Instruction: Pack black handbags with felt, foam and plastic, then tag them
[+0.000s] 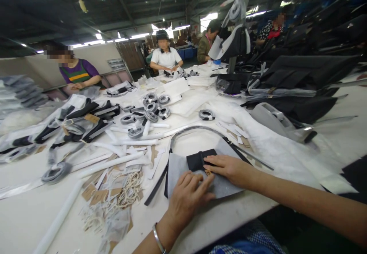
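On the table in front of me lies a handbag, its panel covered in pale grey sheet and its wrapped handle arched away from me. A black flap-like piece rests on the panel, with a small orange-brown tag or clasp at its lower edge. My right hand lies flat over the right side of the black piece, fingers stretched out. Over the near edge of the bag is my left hand, its fingers apart and bent, the index finger pointing toward the clasp. Nothing shows in either hand's grip.
Cords and brown tags lie to the left, near white tubes. Coiled wrapped straps are beyond. A grey tape dispenser and black bags stand right. Several people sit around the table, one in a white shirt.
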`<move>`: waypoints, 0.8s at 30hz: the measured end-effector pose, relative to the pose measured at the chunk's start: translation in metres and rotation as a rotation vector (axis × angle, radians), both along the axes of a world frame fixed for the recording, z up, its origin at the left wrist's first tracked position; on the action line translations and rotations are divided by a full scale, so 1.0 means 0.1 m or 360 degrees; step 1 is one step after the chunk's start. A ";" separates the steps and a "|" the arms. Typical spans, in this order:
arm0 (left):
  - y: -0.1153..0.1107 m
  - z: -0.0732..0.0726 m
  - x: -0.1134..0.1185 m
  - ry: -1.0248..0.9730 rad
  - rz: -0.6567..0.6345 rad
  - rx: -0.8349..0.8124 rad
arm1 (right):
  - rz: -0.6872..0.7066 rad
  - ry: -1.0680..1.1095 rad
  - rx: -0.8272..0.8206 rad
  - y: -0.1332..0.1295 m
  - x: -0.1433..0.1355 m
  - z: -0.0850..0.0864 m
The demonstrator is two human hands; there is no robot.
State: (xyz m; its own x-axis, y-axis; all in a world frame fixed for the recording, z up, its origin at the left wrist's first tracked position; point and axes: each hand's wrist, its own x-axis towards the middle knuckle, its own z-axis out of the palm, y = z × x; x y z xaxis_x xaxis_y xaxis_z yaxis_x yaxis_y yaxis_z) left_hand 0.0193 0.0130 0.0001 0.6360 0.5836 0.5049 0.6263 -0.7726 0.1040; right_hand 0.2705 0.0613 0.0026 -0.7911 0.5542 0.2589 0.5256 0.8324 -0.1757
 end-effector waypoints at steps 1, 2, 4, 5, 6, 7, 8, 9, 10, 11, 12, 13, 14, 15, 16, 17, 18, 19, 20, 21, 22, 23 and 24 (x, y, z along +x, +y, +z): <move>0.00 0.02 0.00 0.0049 -0.0036 -0.0021 | -0.0005 -0.0012 0.0009 -0.01 0.00 0.00; 0.00 0.04 0.01 0.0089 -0.0062 -0.0049 | -0.0009 -0.0015 0.0011 -0.01 0.00 0.00; 0.00 0.06 0.01 0.0136 -0.0096 -0.0094 | -0.0014 -0.0003 0.0002 -0.01 0.00 0.00; 0.00 0.06 0.01 0.0141 -0.0116 -0.0104 | -0.0019 0.0004 -0.0004 -0.01 0.00 -0.01; 0.00 0.06 0.00 0.0138 -0.0132 -0.0112 | -0.0021 0.0005 -0.0011 0.00 0.00 -0.01; 0.00 0.05 0.00 0.0130 -0.0142 -0.0123 | -0.0020 0.0003 -0.0018 0.00 0.00 -0.01; 0.00 0.04 0.00 0.0122 -0.0150 -0.0135 | -0.0015 -0.0007 -0.0025 0.00 0.01 -0.01; 0.00 0.03 0.00 0.0116 -0.0153 -0.0147 | -0.0012 -0.0022 -0.0033 0.01 0.01 -0.02; 0.00 0.02 -0.01 0.0110 -0.0152 -0.0156 | -0.0011 -0.0037 -0.0039 0.01 0.01 -0.02; 0.00 0.00 -0.01 0.0104 -0.0149 -0.0159 | -0.0009 -0.0048 -0.0043 0.01 0.01 -0.02; 0.00 -0.01 -0.01 0.0097 -0.0151 -0.0154 | -0.0011 -0.0054 -0.0044 0.01 0.00 -0.02; 0.01 -0.03 -0.01 0.0085 -0.0156 -0.0147 | -0.0017 -0.0056 -0.0041 0.02 0.00 -0.02; 0.01 -0.04 -0.01 0.0071 -0.0160 -0.0143 | -0.0025 -0.0058 -0.0036 0.02 0.00 -0.02; 0.02 -0.05 -0.01 0.0055 -0.0162 -0.0140 | -0.0032 -0.0062 -0.0031 0.02 -0.01 -0.03; 0.02 -0.06 -0.01 0.0042 -0.0164 -0.0143 | -0.0040 -0.0071 -0.0025 0.02 -0.01 -0.03; 0.02 -0.07 -0.01 0.0033 -0.0164 -0.0150 | -0.0049 -0.0082 -0.0021 0.02 -0.01 -0.03; 0.02 -0.07 -0.01 0.0029 -0.0164 -0.0160 | -0.0055 -0.0094 -0.0017 0.02 -0.02 -0.03; 0.02 -0.07 -0.01 0.0028 -0.0166 -0.0166 | -0.0057 -0.0107 -0.0016 0.02 -0.02 -0.02; 0.02 -0.06 0.00 0.0031 -0.0167 -0.0173 | -0.0059 -0.0119 -0.0015 0.01 -0.02 -0.02; 0.02 -0.06 0.00 0.0037 -0.0166 -0.0186 | -0.0062 -0.0132 -0.0013 0.01 -0.03 -0.02; 0.02 -0.06 0.00 0.0047 -0.0162 -0.0204 | -0.0065 -0.0144 -0.0010 0.01 -0.03 -0.02; 0.02 -0.05 0.01 0.0060 -0.0155 -0.0224 | -0.0069 -0.0156 -0.0005 0.01 -0.04 -0.01; 0.02 -0.05 0.01 0.0075 -0.0147 -0.0246 | -0.0076 -0.0166 0.0004 0.00 -0.04 -0.01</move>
State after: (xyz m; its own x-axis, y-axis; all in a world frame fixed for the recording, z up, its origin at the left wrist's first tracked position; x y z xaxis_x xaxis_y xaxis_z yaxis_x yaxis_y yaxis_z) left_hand 0.0203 0.0149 -0.0045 0.7114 0.5898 0.3821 0.5603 -0.8042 0.1981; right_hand 0.2664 0.0615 0.0013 -0.7866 0.5913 0.1779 0.5799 0.8064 -0.1162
